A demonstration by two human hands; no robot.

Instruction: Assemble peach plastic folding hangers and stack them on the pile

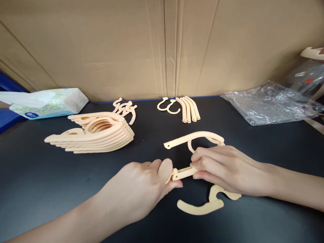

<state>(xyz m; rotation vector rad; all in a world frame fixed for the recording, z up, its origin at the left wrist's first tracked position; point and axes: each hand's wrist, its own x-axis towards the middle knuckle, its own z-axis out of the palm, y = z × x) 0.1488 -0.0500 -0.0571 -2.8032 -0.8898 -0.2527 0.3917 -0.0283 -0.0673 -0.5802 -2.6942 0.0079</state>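
Observation:
My right hand (225, 165) is closed around a cream plastic folding hanger (194, 135). One of its long arms reaches up and to the left, and a curved hook shows partly behind my fingers. The other arm points left, with a holed end at my left hand (144, 185). That hand is closed, thumb and fingers pinching a small cream hanger end piece (168, 178) against the holed end; most of this piece is hidden. Just below my right hand lies a cream curved hanger piece (199, 207), touching or overlapping another wavy piece (215, 192).
A stack of cream hangers (101, 145) lies at the left, with small curved pieces (126, 108) behind it. Two hooks (173, 107) and several straight arms (188, 109) lie at the back. A tissue pack (50, 103) and clear plastic bag (270, 103) flank them, before a cardboard wall (113, 50).

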